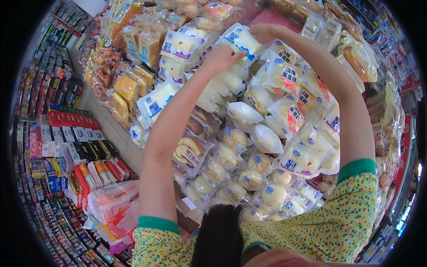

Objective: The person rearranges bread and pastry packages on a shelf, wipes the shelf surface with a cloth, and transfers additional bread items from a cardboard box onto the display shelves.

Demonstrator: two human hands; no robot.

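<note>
A white plastic packet with blue trim (238, 38), seemingly packaged bread or cake, is between my two hands at the far part of a heap of wrapped baked goods. My left hand (223, 59) grips its near left side, thumb stretched across the front. My right hand (262, 32) is at its upper right corner, fingertips partly hidden. Left of it lie similar white packets with purple trim (180, 46). Below my left hand are more white packets (217, 90), and to the right sit clear-wrapped cakes with round printed labels (283, 75).
Closer to me are wrapped round buns (257, 163) and a swirl roll (188, 152). Yellow packets (126, 85) and sliced loaves (146, 43) stand at the left. Beyond a tiled aisle (110, 130) are stocked shelves (40, 100). A pink surface (275, 20) shows past my right hand.
</note>
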